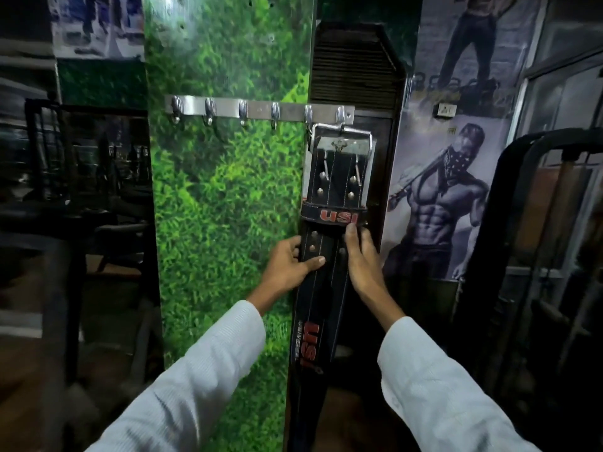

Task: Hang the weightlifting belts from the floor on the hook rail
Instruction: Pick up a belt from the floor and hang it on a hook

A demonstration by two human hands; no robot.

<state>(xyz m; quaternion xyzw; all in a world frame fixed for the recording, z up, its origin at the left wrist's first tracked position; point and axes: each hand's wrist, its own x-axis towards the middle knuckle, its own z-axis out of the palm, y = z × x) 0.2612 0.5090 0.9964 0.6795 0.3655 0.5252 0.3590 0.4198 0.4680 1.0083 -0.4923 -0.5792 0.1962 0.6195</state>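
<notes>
Belt hangs on hook rail; both hands touching.

Two bare hands, no gloves, rings or watch visible. Left hand and right hand each emerge from long sleeve. Left sleeve and right sleeve pale, whitish-blue fabric, fine ribbed or striped weave, loose fit, plain cuffs ending at wrist. No markings or buttons visible.
</notes>
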